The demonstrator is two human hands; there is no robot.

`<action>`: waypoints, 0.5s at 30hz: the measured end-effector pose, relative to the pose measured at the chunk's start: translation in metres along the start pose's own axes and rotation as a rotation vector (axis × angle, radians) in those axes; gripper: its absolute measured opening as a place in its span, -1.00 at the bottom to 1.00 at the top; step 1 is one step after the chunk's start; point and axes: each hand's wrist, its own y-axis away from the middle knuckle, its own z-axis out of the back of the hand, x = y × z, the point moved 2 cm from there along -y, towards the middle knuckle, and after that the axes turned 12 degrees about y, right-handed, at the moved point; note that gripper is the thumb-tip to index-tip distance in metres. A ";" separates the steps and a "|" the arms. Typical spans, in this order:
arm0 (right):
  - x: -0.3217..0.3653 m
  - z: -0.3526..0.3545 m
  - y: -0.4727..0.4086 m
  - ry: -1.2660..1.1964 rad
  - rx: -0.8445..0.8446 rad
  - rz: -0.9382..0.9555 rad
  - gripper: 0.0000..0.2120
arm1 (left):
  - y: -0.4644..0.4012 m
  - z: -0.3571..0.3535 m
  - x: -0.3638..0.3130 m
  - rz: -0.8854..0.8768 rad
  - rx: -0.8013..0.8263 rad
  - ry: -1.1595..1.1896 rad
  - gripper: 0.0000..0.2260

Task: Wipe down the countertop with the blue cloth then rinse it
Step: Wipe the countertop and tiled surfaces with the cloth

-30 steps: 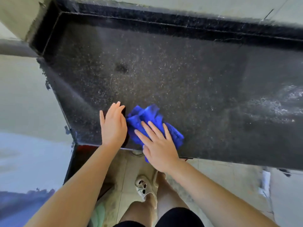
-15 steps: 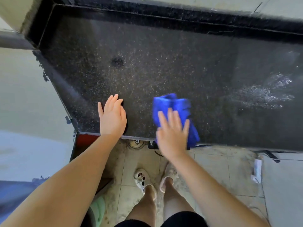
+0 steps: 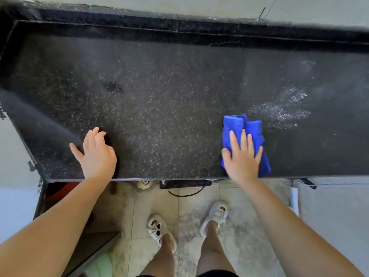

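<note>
A dark speckled stone countertop (image 3: 169, 108) fills the upper half of the head view. The blue cloth (image 3: 242, 126) lies bunched near the counter's front edge, right of centre. My right hand (image 3: 241, 158) presses flat on the cloth with straight, spread fingers. My left hand (image 3: 96, 154) rests palm down on the bare counter near the front left edge, fingers relaxed, well apart from the cloth. A pale wet smear (image 3: 283, 108) shows just beyond the cloth to the right.
A raised dark backsplash ledge (image 3: 179, 27) runs along the counter's far side against a pale wall. Below the front edge are a tiled floor (image 3: 199, 226), my two feet in light shoes, a black cable and a red item under the counter's left end.
My right hand has slid the cloth to the right along the front edge, away from my left hand. The left hand has stayed in place on the counter.
</note>
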 end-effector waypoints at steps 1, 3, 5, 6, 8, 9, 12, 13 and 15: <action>0.017 0.000 0.009 -0.002 -0.041 0.055 -0.44 | 0.002 -0.004 -0.007 0.032 -0.005 0.004 -0.63; 0.044 -0.005 0.032 0.005 -0.121 0.328 -0.47 | 0.006 -0.015 -0.031 0.035 -0.003 0.004 -0.62; 0.035 -0.008 0.043 0.045 -0.152 0.603 -0.53 | 0.008 -0.030 -0.066 -0.028 0.016 0.006 -0.63; 0.017 -0.007 0.036 0.058 -0.150 0.689 -0.54 | 0.007 -0.039 -0.086 -0.063 0.025 0.017 -0.63; -0.026 -0.009 0.017 0.114 -0.153 0.789 -0.54 | 0.001 -0.059 -0.130 -0.127 0.048 0.036 -0.64; -0.050 -0.010 0.007 0.149 -0.165 0.814 -0.54 | -0.005 -0.071 -0.152 -0.159 0.063 0.039 -0.64; -0.102 -0.005 -0.016 0.177 -0.146 0.875 -0.54 | -0.031 -0.107 -0.211 -0.203 0.096 0.057 -0.64; -0.108 -0.003 -0.025 0.176 -0.147 0.906 -0.54 | -0.042 -0.117 -0.227 -0.196 0.099 0.071 -0.64; -0.107 0.003 -0.058 0.173 -0.143 0.963 -0.54 | -0.060 -0.137 -0.249 -0.147 0.099 0.078 -0.63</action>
